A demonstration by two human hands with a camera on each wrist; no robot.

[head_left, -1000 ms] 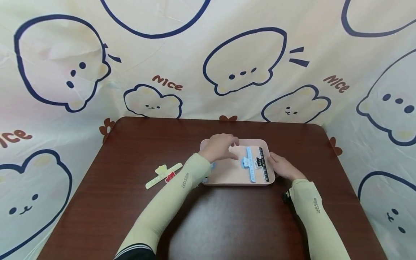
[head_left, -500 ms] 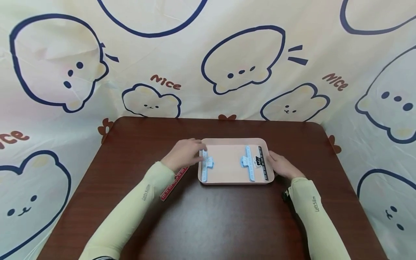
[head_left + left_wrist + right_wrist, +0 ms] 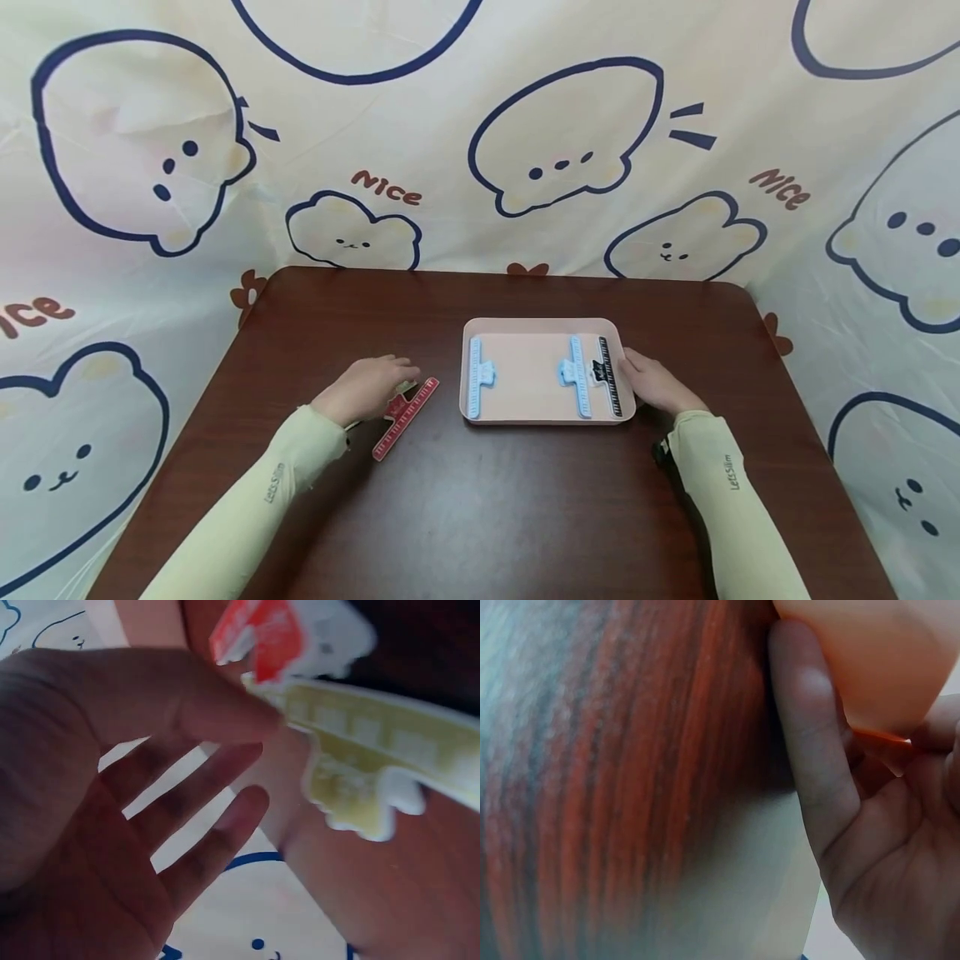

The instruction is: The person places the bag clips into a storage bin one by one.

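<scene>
My left hand (image 3: pixel 366 388) is over the left side of the table, its fingers spread and straight. Below and beside it lies a red ruler-like clip (image 3: pixel 405 421), slanted on the table. In the left wrist view a yellow ruler-like clip (image 3: pixel 352 787) lies right by the thumb tip; from the head it is mostly hidden under the hand. My right hand (image 3: pixel 656 385) holds the right edge of a pale pink tray (image 3: pixel 525 421), thumb against its side. In the tray lie a light blue clip (image 3: pixel 475 379) at the left, another blue clip (image 3: pixel 579 379) and a black clip (image 3: pixel 609 379) at the right.
The dark brown wooden table (image 3: pixel 510 517) has rounded far corners. A cream curtain (image 3: pixel 540 108) with cartoon outlines hangs behind and on both sides of it.
My left hand has moved from over the tray leftward to the yellow and red clips. The blue clip at the tray's left is now uncovered. My right hand has stayed at the tray.
</scene>
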